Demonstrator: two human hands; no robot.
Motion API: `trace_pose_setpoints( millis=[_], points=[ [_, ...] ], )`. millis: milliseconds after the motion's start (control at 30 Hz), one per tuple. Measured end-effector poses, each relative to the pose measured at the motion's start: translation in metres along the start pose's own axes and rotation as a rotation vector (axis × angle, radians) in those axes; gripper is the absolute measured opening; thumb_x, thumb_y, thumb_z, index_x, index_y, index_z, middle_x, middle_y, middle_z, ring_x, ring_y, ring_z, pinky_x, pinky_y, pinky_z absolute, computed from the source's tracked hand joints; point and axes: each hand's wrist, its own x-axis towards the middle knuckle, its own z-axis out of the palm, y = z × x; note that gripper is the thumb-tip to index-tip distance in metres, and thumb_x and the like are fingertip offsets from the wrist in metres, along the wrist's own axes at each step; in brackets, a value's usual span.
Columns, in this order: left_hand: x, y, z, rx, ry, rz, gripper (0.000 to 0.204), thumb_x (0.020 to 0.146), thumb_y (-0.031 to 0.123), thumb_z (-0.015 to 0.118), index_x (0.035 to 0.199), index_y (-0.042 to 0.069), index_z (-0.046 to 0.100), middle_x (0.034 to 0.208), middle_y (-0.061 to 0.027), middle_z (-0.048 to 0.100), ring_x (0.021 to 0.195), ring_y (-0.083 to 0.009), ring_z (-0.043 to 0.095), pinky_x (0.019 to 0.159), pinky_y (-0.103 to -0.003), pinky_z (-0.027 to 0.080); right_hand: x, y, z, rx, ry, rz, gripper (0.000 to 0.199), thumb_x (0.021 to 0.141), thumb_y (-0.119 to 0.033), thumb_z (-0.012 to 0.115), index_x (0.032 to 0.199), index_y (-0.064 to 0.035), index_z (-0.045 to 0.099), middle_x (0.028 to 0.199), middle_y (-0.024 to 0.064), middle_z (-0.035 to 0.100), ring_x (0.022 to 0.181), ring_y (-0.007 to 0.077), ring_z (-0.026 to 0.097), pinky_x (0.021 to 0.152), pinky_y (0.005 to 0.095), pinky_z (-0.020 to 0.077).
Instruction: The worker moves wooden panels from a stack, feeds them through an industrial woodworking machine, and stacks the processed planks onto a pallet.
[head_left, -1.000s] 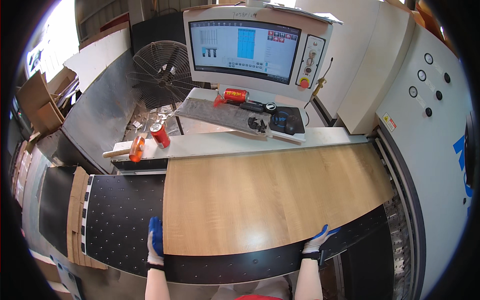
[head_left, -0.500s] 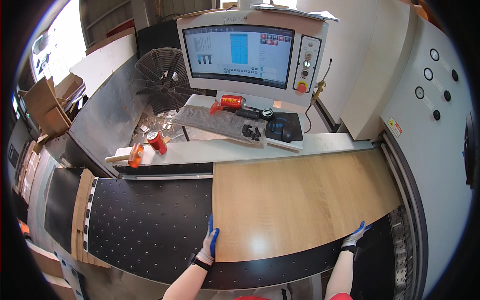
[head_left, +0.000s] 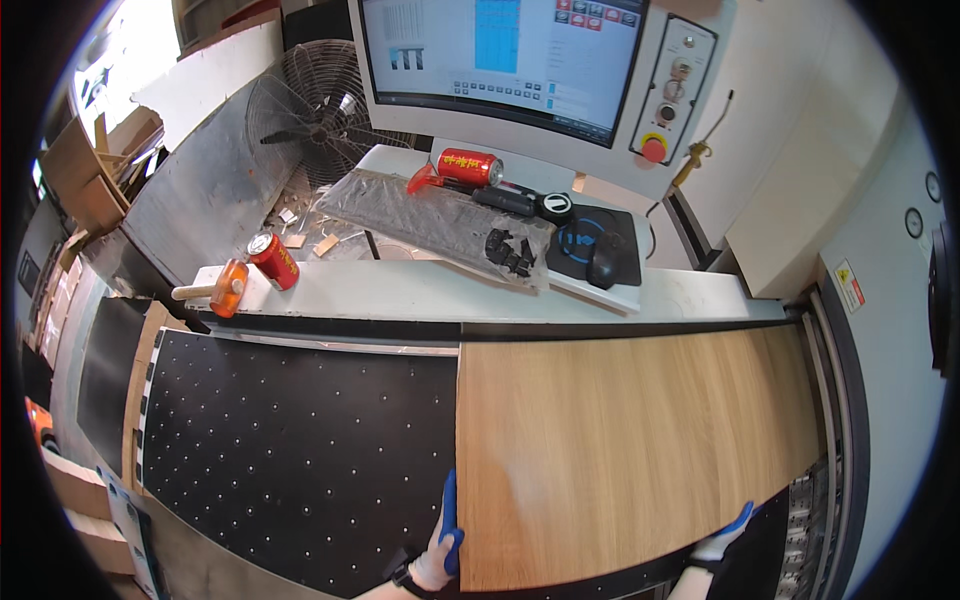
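A wood-grain panel (head_left: 630,450) lies flat over the right part of a black studded machine bed (head_left: 300,450). My left hand (head_left: 436,550), in a white glove with blue-coated fingers, is at the panel's left edge near the front corner, its fingers running along that edge. At the near right edge, my right hand (head_left: 722,538), gloved the same way, holds the panel. Its fingertips are partly hidden at the edge.
Beyond the bed runs a white ledge (head_left: 380,297) with a mallet (head_left: 228,288) and a red can (head_left: 273,262). A small shelf carries another can (head_left: 470,167) and a mouse (head_left: 603,262) below the monitor (head_left: 500,60). A machine rail (head_left: 832,400) borders the right side.
The panel has come toward me, uncovering the dark strip along the ledge. Both hands stay at its edges. My view has tilted downward.
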Motion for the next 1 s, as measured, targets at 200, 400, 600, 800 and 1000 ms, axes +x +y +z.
trace_pose_setpoints(
  millis=[200,400,600,800,1000],
  points=[
    [0.019,0.009,-0.003,-0.043,0.000,-0.110,0.116,0.084,0.030,0.076,0.165,0.008,-0.004,0.171,-0.0101,0.005,0.157,-0.0231,0.010,0.125,-0.040,0.012,-0.008,0.003,0.004,0.018,0.054,-0.030,0.066,0.103,-0.045,0.049,0.158,-0.0131,0.031,0.153,0.0137,0.045,0.134,0.0338,0.049,0.112,0.0512,0.0415],
    [0.028,0.000,-0.019,0.019,0.014,-0.091,0.108,0.087,0.012,0.076,0.164,0.005,0.001,0.167,-0.0119,0.018,0.153,-0.0222,0.020,0.124,-0.038,0.018,0.000,0.011,0.008,0.022,0.092,0.031,0.065,0.102,-0.047,0.049,0.155,-0.0126,0.037,0.148,0.0128,0.051,0.132,0.0337,0.052,0.111,0.0504,0.0429],
    [0.020,0.029,-0.011,0.104,0.061,-0.191,0.088,0.092,0.001,0.060,0.165,0.011,0.012,0.161,-0.0082,0.033,0.143,-0.0205,0.036,0.118,-0.036,0.032,-0.004,0.006,0.010,0.064,0.151,0.134,0.061,0.096,-0.042,0.053,0.144,-0.0052,0.049,0.141,0.0127,0.057,0.128,0.0334,0.054,0.112,0.0459,0.0403],
    [-0.006,0.016,-0.060,0.135,0.146,-0.043,0.077,0.096,0.020,0.056,0.163,0.008,0.020,0.159,-0.0137,0.036,0.143,-0.0274,0.040,0.117,-0.041,0.034,-0.068,0.008,0.087,-0.078,0.101,-0.137,0.058,0.105,-0.027,0.049,0.157,-0.0082,0.032,0.151,0.0122,0.046,0.135,0.0272,0.048,0.114,0.0404,0.0380],
    [-0.011,0.011,-0.037,-0.048,0.200,-0.139,0.064,0.099,0.027,0.058,0.156,0.010,0.034,0.145,-0.0153,0.052,0.128,-0.0330,0.057,0.106,-0.048,0.050,-0.061,0.005,0.065,-0.061,0.111,-0.183,0.064,0.105,-0.022,0.048,0.161,-0.0057,0.021,0.161,0.0133,0.034,0.144,0.0273,0.037,0.121,0.0418,0.0287]
  ],
)
